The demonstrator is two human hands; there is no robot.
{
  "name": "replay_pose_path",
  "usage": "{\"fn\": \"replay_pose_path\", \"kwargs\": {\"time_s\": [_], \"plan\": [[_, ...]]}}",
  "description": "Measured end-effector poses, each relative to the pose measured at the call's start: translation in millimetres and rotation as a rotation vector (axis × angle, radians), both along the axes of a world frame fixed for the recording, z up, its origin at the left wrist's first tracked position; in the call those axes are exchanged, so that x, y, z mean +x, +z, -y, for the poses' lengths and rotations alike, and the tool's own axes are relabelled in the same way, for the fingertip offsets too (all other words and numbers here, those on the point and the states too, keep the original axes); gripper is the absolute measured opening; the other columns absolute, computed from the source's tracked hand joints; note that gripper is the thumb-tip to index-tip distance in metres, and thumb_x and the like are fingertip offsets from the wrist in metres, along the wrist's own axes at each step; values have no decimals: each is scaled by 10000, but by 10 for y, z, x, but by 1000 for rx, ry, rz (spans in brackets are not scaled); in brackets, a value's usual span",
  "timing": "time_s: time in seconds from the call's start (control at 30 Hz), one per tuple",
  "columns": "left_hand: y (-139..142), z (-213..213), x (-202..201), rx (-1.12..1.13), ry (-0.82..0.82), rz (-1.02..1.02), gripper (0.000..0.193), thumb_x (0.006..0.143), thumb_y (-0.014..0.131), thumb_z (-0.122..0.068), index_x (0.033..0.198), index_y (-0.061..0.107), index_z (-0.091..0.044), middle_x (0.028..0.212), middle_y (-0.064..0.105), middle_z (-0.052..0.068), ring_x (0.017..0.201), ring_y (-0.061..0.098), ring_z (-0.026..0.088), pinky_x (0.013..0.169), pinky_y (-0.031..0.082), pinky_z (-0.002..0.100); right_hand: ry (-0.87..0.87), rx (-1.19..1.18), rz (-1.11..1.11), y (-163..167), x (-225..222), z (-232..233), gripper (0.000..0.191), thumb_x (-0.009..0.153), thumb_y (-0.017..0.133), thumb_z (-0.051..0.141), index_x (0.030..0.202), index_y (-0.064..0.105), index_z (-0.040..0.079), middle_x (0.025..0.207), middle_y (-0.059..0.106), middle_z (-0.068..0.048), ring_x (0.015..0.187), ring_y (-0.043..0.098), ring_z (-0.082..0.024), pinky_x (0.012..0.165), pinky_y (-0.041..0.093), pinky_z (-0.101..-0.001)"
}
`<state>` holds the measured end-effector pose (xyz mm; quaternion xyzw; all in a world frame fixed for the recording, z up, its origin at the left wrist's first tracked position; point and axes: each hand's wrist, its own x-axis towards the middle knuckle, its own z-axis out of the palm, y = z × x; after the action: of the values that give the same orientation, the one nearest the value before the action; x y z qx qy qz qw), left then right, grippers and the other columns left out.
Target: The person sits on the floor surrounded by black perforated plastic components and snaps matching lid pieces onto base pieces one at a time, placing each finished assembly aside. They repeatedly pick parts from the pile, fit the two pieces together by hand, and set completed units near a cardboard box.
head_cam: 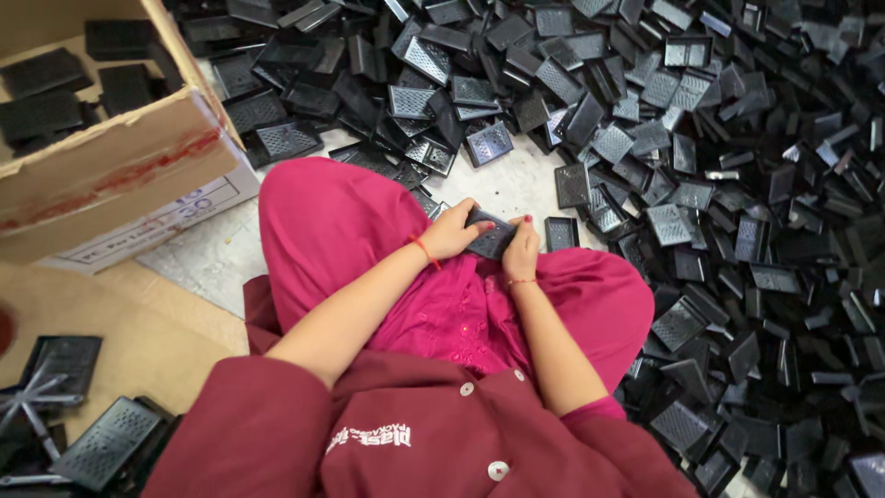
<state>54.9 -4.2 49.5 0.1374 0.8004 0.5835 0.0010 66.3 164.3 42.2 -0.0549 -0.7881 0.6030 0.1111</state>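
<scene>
Floor [516, 184] heaped with black grilles [701, 184], one black grille [489, 235] clamped between left hand [452, 231] and right hand [522, 247].

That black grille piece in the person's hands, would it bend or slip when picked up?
The grille piece probably stays stiff: both hands, left and right, hold it flat without sag. Likely light, since fingertips suffice. Its perforated face should give some grip.

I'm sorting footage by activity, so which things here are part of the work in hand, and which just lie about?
In hand:
- left hand
- right hand
- black perforated plastic piece, held by both hands

Lying about:
- heap of black pieces on the floor
- cardboard box holding more pieces
- larger black pieces at lower left
</scene>
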Motion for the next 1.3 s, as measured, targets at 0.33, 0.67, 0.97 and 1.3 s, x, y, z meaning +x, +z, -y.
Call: {"fn": "replay_pose_path", "kwargs": {"time_s": [0.33,0.67,0.97,1.3], "plan": [[1527,3172,931,-755,1108,-674,581,971,601,45,1508,380,26,1533,531,215,1458,466,389,1211,309,529,331,-259,261,-157,-80,40,263,1059,528,227,1173,618,8,899,716,-100,716,668,-138,645,592,-292],[1568,3555,969,-1296,968,-419,277,957,657,-278,1099,659,-40,1135,662,184,1076,599,382,854,437,498,354,-116,282,-466,-14,-2,229,1026,597,169,1185,660,18,972,749,-82,789,681,-123,684,582,-271],[986,1138,-496,-265,399,-546,239,961,804,-173,1134,687,-57,1146,684,132,1097,656,354,944,524,430,415,416,153,-190,120,107,252,927,712,207,1130,716,57,970,775,-105,738,738,-198,688,573,-318],[-535,905,-1486,247,638,-41,146,884,677,41,983,728,-52,925,787,70,833,741,141,769,596,281,351,850,-42,-348,-38,215,635,761,854,336,1306,618,109,1340,584,-220,1217,557,-416,1004,465,-486]]}}
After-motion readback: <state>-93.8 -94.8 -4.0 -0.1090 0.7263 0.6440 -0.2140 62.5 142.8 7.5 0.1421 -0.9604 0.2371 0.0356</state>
